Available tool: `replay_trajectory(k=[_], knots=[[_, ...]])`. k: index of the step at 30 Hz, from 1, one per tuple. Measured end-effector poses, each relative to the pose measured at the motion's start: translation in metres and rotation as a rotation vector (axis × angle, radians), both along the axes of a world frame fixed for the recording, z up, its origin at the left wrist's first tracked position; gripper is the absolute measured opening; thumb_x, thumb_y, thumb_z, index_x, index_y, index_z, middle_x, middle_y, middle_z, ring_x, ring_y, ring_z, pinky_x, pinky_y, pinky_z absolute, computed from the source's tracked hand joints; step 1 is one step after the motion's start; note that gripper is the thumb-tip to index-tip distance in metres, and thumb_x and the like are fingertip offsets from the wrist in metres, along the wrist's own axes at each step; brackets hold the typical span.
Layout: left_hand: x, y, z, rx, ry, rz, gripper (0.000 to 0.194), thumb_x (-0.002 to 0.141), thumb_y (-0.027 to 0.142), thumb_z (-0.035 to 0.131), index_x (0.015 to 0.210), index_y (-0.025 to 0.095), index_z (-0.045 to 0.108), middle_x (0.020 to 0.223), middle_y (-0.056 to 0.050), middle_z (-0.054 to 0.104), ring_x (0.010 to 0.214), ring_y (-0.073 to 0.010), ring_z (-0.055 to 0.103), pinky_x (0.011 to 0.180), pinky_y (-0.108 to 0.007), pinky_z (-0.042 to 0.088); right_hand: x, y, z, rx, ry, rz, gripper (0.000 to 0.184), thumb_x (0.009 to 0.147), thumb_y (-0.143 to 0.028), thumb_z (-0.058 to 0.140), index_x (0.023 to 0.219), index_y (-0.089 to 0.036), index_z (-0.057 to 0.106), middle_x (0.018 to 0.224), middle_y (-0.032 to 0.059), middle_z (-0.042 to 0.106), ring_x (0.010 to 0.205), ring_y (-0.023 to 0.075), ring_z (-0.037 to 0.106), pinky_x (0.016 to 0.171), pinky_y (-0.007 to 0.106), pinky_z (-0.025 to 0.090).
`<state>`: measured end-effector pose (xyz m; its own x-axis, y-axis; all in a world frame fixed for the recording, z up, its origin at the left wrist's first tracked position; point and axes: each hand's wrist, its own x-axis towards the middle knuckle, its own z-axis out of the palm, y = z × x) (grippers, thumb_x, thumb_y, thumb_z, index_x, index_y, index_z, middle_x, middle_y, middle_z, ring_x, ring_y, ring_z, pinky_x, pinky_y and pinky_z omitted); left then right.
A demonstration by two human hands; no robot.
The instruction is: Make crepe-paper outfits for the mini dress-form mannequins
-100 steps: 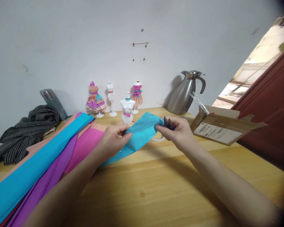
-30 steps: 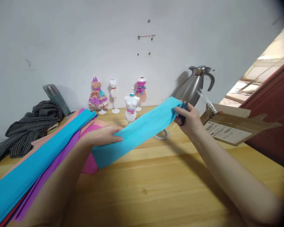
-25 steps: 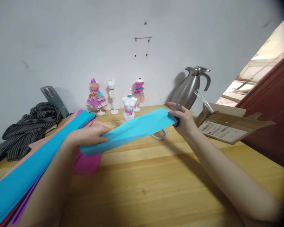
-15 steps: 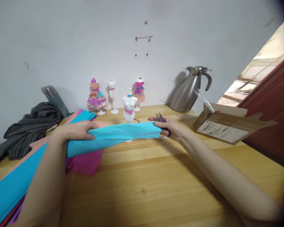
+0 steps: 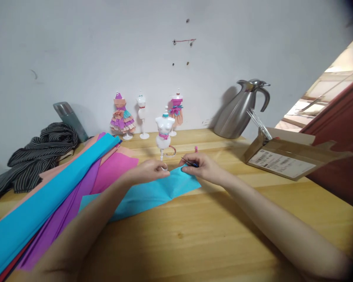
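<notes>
A cut strip of blue crepe paper [image 5: 153, 192] hangs low over the table, creased near its right end. My left hand [image 5: 148, 171] is closed, its thumb and fingers pinching the strip's upper edge. A short way to the right, my right hand [image 5: 205, 168] grips the same edge near the corner. Small dark scissors [image 5: 190, 161] are tucked in that hand too, the blades pointing left and the handles mostly hidden. Just behind the hands stands a white mini dress form [image 5: 164, 129] with a blue neck band and a pink waist band; its base is partly covered.
Coloured crepe paper sheets [image 5: 51, 203] lie at left, beside striped cloth [image 5: 44, 156] and a bottle [image 5: 69, 117]. A dressed mini mannequin [image 5: 122, 117] and others line the wall. A steel jug [image 5: 237, 111] and a cardboard box [image 5: 282, 160] stand right.
My left hand has moved right, close to my right hand. The blue strip has dropped lower, away from the paper pile, and its right end is now folded. The scissors blades have turned leftward.
</notes>
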<state>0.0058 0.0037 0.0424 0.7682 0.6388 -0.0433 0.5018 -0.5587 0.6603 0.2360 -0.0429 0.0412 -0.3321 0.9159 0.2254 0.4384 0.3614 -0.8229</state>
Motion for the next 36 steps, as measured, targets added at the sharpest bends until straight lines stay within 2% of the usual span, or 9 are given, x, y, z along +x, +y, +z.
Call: replay_trajectory(k=[4, 8, 12, 14, 17, 21, 27, 31, 36], knots=[[0.008, -0.002, -0.009, -0.035, -0.038, -0.001, 0.02, 0.076, 0.031, 0.054, 0.062, 0.016, 0.054, 0.059, 0.004, 0.046, 0.06, -0.0097, 0.042, 0.054, -0.022, 0.031, 0.004, 0.003, -0.001, 0.103, -0.114, -0.003, 0.016, 0.076, -0.029, 0.058, 0.07, -0.016, 0.066, 0.062, -0.0003, 0.058, 0.059, 0.0124, 0.047, 0.056, 0.025, 0.034], [0.0, 0.006, -0.011, -0.096, 0.016, 0.074, 0.012, 0.07, 0.028, 0.058, 0.069, 0.016, 0.056, 0.06, 0.004, 0.047, 0.056, -0.0099, 0.041, 0.051, -0.023, 0.028, 0.013, 0.013, -0.006, 0.066, -0.207, -0.03, 0.021, 0.076, -0.03, 0.054, 0.062, -0.016, 0.061, 0.057, -0.0007, 0.054, 0.058, 0.0136, 0.046, 0.058, 0.027, 0.034], [-0.007, 0.011, -0.013, -0.037, 0.17, -0.076, 0.016, 0.063, 0.021, 0.06, 0.057, 0.017, 0.046, 0.055, 0.006, 0.037, 0.054, -0.0094, 0.034, 0.05, -0.025, 0.022, 0.022, 0.021, -0.012, 0.038, -0.283, -0.052, 0.01, 0.07, -0.024, 0.056, 0.062, -0.018, 0.058, 0.059, -0.0015, 0.056, 0.06, 0.0144, 0.049, 0.069, 0.03, 0.037], [-0.009, 0.012, -0.012, -0.027, 0.236, -0.135, 0.019, 0.063, 0.019, 0.057, 0.053, 0.017, 0.041, 0.053, 0.005, 0.034, 0.054, -0.0096, 0.033, 0.051, -0.026, 0.021, 0.026, 0.023, -0.014, 0.032, -0.294, -0.047, 0.012, 0.069, -0.023, 0.056, 0.058, -0.018, 0.055, 0.058, -0.0027, 0.054, 0.058, 0.0129, 0.046, 0.073, 0.031, 0.037], [-0.012, 0.014, -0.01, -0.052, 0.23, -0.1, 0.016, 0.066, 0.021, 0.055, 0.056, 0.017, 0.043, 0.056, 0.005, 0.037, 0.055, -0.0102, 0.035, 0.052, -0.025, 0.024, 0.03, 0.025, -0.016, 0.001, -0.301, -0.041, 0.017, 0.07, -0.026, 0.055, 0.056, -0.018, 0.051, 0.055, -0.0039, 0.049, 0.055, 0.0113, 0.041, 0.069, 0.03, 0.036], [-0.015, 0.02, -0.01, -0.082, 0.19, 0.019, 0.014, 0.069, 0.03, 0.057, 0.074, 0.017, 0.053, 0.064, 0.004, 0.046, 0.061, -0.0119, 0.042, 0.054, -0.023, 0.029, 0.034, 0.028, -0.019, -0.046, -0.346, -0.005, 0.023, 0.075, -0.033, 0.051, 0.057, -0.019, 0.045, 0.055, -0.0043, 0.043, 0.056, 0.0109, 0.037, 0.063, 0.028, 0.033], [-0.019, 0.027, -0.013, 0.077, 0.255, -0.005, 0.018, 0.076, 0.03, 0.051, 0.064, 0.016, 0.051, 0.061, 0.002, 0.048, 0.061, -0.0118, 0.043, 0.055, -0.024, 0.028, 0.034, 0.031, -0.023, -0.058, -0.427, 0.032, 0.028, 0.079, -0.038, 0.046, 0.058, -0.021, 0.038, 0.059, -0.0034, 0.039, 0.057, 0.0115, 0.035, 0.058, 0.027, 0.028], [-0.02, 0.02, 0.004, 0.237, 0.292, 0.033, 0.017, 0.079, 0.026, 0.05, 0.065, 0.016, 0.055, 0.065, -0.001, 0.057, 0.063, -0.0134, 0.048, 0.057, -0.025, 0.029, 0.033, 0.029, -0.02, -0.024, -0.371, 0.033, 0.02, 0.075, -0.035, 0.052, 0.063, -0.019, 0.045, 0.061, -0.0028, 0.044, 0.06, 0.0126, 0.039, 0.059, 0.027, 0.031], [-0.018, -0.011, 0.048, 0.57, 0.462, 0.167, 0.021, 0.083, 0.027, 0.048, 0.069, 0.017, 0.06, 0.067, -0.004, 0.062, 0.061, -0.0166, 0.051, 0.054, -0.029, 0.026, 0.034, 0.017, -0.004, 0.063, -0.273, -0.026, 0.01, 0.074, -0.028, 0.056, 0.073, -0.018, 0.055, 0.068, -0.0001, 0.054, 0.062, 0.0136, 0.045, 0.06, 0.026, 0.034]])
